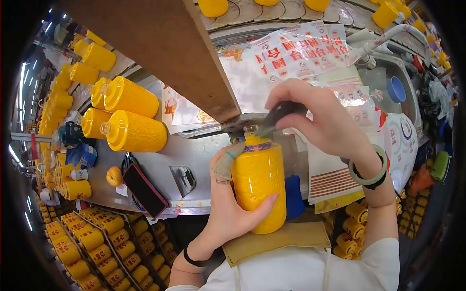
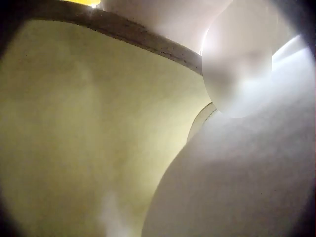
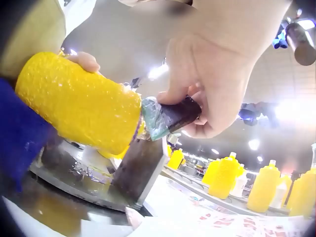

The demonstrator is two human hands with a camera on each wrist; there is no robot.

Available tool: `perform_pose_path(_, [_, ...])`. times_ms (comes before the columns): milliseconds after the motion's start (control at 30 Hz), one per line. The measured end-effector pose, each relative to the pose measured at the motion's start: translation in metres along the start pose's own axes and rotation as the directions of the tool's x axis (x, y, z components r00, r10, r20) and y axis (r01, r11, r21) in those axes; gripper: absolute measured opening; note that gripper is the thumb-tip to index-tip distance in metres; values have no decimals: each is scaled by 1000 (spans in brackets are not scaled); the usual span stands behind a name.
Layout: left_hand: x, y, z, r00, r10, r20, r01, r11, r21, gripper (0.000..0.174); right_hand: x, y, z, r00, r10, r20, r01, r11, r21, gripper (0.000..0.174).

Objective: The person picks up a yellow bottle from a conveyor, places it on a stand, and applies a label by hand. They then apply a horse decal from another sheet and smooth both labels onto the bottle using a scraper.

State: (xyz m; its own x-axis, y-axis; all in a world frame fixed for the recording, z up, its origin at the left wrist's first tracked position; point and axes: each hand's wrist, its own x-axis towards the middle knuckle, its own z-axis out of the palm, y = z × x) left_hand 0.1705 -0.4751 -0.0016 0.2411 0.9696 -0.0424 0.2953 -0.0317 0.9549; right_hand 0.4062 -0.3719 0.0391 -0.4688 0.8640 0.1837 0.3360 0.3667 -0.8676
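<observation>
My left hand [image 1: 225,213] grips a textured yellow bottle [image 1: 262,184] around its side; one finger wears a pale wrap tied with green. The bottle tilts with its clear neck [image 1: 251,130] pointing away, close to the lower end of a brown beam [image 1: 160,53]. Between thumb and fingers, my right hand [image 1: 325,119] pinches a dark flat tool [image 3: 183,114] whose tip is wrapped in bluish-green plastic. That tip meets the bottle's neck end, beside a purple patterned band [image 1: 258,147]. In the left wrist view, tan material [image 2: 89,123] and pale cloth fill most of the picture.
Several yellow bottles [image 1: 138,131] stand at the left on the metal bench [image 1: 208,179]. Near them lie a phone [image 1: 145,189] and a round fruit [image 1: 114,176]. Printed sheets [image 1: 301,48] cover the back, and a sink [image 1: 403,68] holding a blue bowl [image 1: 396,89] is at right.
</observation>
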Motion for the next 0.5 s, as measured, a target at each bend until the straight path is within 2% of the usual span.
perform_pose_path(33, [0, -1, 0, 1000, -4, -2, 4, 1000, -1, 86, 0, -1, 0, 1000, 17, 18, -18, 996, 82, 28])
perform_pose_path(67, [1, -2, 0, 1000, -18, 22, 19, 997, -73, 86, 1, 1, 2, 1000, 17, 22, -19, 996, 84, 28])
perform_pose_path(167, [1, -7, 0, 998, -10, 62, 23, 973, -228, 86, 3, 4, 4, 999, -44, 23, 44, 999, -15, 27])
perform_pose_path(200, [2, -10, 1, 997, 12, 75, 12, 950, -313, 86, 2, 0, 2, 1000, 6, 7, -6, 999, 45, 28])
perform_pose_path(233, [2, -13, 1, 997, 21, 80, 6, 947, -322, 86, 1, -3, 0, 998, 59, -5, -58, 993, 103, 29])
perform_pose_path(267, [0, -17, 1, 996, 13, 85, 18, 936, -351, 86, -3, -1, 6, 999, 28, 36, -32, 992, 124, 31])
perform_pose_path(300, [0, -18, 2, 996, 4, 90, 30, 925, -379, 86, -6, 1, 13, 1000, -22, -19, 22, 999, 39, 31])
perform_pose_path(367, [3, -11, 5, 995, 22, 93, 22, 896, -443, 87, -10, 8, 12, 995, 36, -96, -42, 997, -62, 31])
perform_pose_path(400, [3, -11, 5, 995, 27, 92, 16, 896, -443, 87, -14, 12, 14, 994, 41, -104, -49, 996, -76, 31])
perform_pose_path(467, [1, -13, 2, 995, 4, 104, 42, 897, -440, 95, -24, 19, 17, 960, -27, -279, 21, 1000, -23, 25])
perform_pose_path(500, [0, -11, 3, 994, 8, 113, 44, 893, -449, 95, -32, 18, 18, 959, -20, -282, 11, 999, -33, 25])
